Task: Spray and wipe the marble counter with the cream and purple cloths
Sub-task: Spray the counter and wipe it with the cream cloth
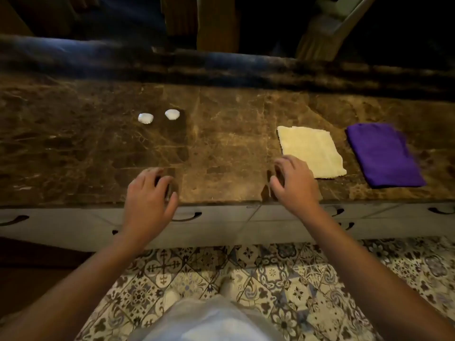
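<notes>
The brown marble counter (pixel 221 143) runs across the view. A folded cream cloth (pixel 311 151) lies flat at the right, and a folded purple cloth (pixel 381 155) lies just beyond it, further right. Two small white blobs (pixel 158 116) sit side by side on the marble at the left middle. My left hand (pixel 147 200) hovers over the counter's front edge with its fingers curled and nothing in it. My right hand (pixel 293 185) is near the front edge too, fingers loosely apart, right beside the cream cloth's near left corner. No spray bottle is in view.
A raised dark marble ledge (pixel 221 70) borders the counter's far side, with wooden furniture legs (pixel 216 23) behind it. White drawers with dark handles (pixel 186 216) sit under the counter. Patterned floor tiles (pixel 270 279) lie below.
</notes>
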Demonstrator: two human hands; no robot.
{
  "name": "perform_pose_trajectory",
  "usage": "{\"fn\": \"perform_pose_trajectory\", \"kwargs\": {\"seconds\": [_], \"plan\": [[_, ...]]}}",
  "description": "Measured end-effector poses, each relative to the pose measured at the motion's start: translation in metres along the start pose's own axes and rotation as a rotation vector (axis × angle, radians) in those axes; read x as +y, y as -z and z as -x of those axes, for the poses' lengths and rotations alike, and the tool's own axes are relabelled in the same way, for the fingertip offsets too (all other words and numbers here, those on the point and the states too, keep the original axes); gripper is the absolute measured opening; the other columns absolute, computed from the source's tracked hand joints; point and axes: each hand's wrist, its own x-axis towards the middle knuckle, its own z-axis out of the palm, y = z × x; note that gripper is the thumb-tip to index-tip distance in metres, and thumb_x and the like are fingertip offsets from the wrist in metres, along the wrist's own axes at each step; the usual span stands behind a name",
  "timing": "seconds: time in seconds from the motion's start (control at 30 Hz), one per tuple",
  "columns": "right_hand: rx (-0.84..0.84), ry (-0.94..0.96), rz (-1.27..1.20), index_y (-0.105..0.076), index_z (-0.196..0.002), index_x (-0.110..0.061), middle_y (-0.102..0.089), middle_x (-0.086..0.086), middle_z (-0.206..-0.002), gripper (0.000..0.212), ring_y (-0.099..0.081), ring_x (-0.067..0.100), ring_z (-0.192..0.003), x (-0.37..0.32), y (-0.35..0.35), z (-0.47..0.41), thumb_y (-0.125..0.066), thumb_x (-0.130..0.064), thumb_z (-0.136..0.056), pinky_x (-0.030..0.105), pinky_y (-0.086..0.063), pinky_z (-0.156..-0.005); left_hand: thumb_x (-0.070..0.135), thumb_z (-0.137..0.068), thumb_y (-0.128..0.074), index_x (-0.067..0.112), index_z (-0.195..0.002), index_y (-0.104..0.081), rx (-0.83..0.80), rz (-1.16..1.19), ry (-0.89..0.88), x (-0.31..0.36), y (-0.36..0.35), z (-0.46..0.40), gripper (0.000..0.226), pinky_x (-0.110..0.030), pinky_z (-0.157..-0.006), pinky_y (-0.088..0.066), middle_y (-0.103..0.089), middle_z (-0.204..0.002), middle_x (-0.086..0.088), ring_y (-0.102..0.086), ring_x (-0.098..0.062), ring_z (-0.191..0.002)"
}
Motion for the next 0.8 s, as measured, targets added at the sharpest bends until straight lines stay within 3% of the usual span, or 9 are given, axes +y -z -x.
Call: {"fn": "perform_pose_trajectory", "kwargs": {"seconds": [0.07, 0.17, 0.27, 0.37, 0.53, 0.7, 0.8], "plan": [[-0.007, -0.111, 0.129, -0.049, -0.144, -0.015, -0.044, 0.014, -0.155, 0.058, -0.04, 0.034, -0.142, 0.012, 0.0, -0.021, -0.057, -0.042, -0.093, 0.052, -0.04, -0.109, 0.049, -0.096, -0.042, 0.013, -0.144, -0.048, -0.084, -0.1, 0.049, -0.006, -0.007, -0.013, 0.06, -0.054, -0.119, -0.025, -0.041, -0.155, -0.019, -0.029, -0.037, -0.149], [-0.09, -0.215, 0.237, -0.038, -0.148, -0.017, -0.035, 0.017, -0.16, 0.065, -0.032, 0.042, -0.145, 0.029, -0.007, -0.045, -0.054, -0.046, -0.092, 0.06, -0.038, -0.108, 0.057, -0.099, -0.029, 0.016, -0.156, -0.03, -0.154, -0.139, 0.07, -0.016, -0.023, -0.023, 0.07, -0.056, -0.124, -0.015, -0.026, -0.166, -0.014, -0.012, -0.033, -0.156], [-0.109, -0.286, 0.252, -0.037, -0.145, -0.014, -0.047, 0.018, -0.144, 0.063, -0.045, 0.043, -0.129, 0.037, -0.009, -0.05, -0.051, -0.043, -0.091, 0.061, -0.045, -0.096, 0.056, -0.099, -0.026, 0.014, -0.155, -0.032, -0.136, -0.176, 0.066, -0.016, -0.031, -0.022, 0.07, -0.056, -0.124, -0.015, -0.028, -0.165, -0.014, -0.015, -0.032, -0.156], [-0.112, -0.314, 0.253, -0.045, -0.131, -0.007, -0.057, 0.018, -0.127, 0.047, -0.054, 0.042, -0.115, 0.037, -0.005, -0.064, -0.058, -0.024, -0.089, 0.053, -0.049, -0.087, 0.054, -0.098, -0.029, 0.011, -0.152, -0.039, -0.117, -0.184, 0.073, -0.014, -0.03, -0.023, 0.07, -0.055, -0.123, -0.017, -0.034, -0.162, -0.016, -0.024, -0.033, -0.153], [-0.155, -0.294, 0.376, -0.056, -0.121, -0.009, -0.058, 0.017, -0.124, 0.032, -0.054, 0.037, -0.114, 0.05, 0.005, -0.085, -0.062, -0.011, -0.09, 0.046, -0.051, -0.083, 0.055, -0.097, -0.03, 0.012, -0.15, -0.043, -0.086, -0.192, 0.082, -0.013, -0.032, -0.024, 0.07, -0.054, -0.123, -0.02, -0.038, -0.161, -0.015, -0.028, -0.032, -0.152], [0.005, -0.309, 0.153, -0.065, -0.11, -0.009, -0.068, 0.014, -0.106, 0.019, -0.065, 0.035, -0.097, 0.062, 0.017, -0.106, -0.061, -0.014, -0.092, 0.042, -0.052, -0.076, 0.056, -0.097, -0.032, 0.014, -0.15, -0.044, -0.09, -0.189, 0.1, -0.012, -0.033, -0.024, 0.069, -0.053, -0.123, -0.021, -0.039, -0.16, -0.013, -0.029, -0.031, -0.152], [0.0, -0.317, -0.143, -0.062, -0.115, -0.013, -0.065, 0.006, -0.101, 0.032, -0.064, 0.024, -0.089, 0.036, 0.019, -0.11, -0.068, -0.031, -0.089, 0.042, -0.058, -0.075, 0.057, -0.097, -0.032, 0.019, -0.151, -0.042, -0.089, -0.184, 0.135, -0.012, -0.033, -0.025, 0.067, -0.05, -0.124, -0.019, -0.038, -0.162, -0.009, -0.027, -0.027, -0.153]]}}
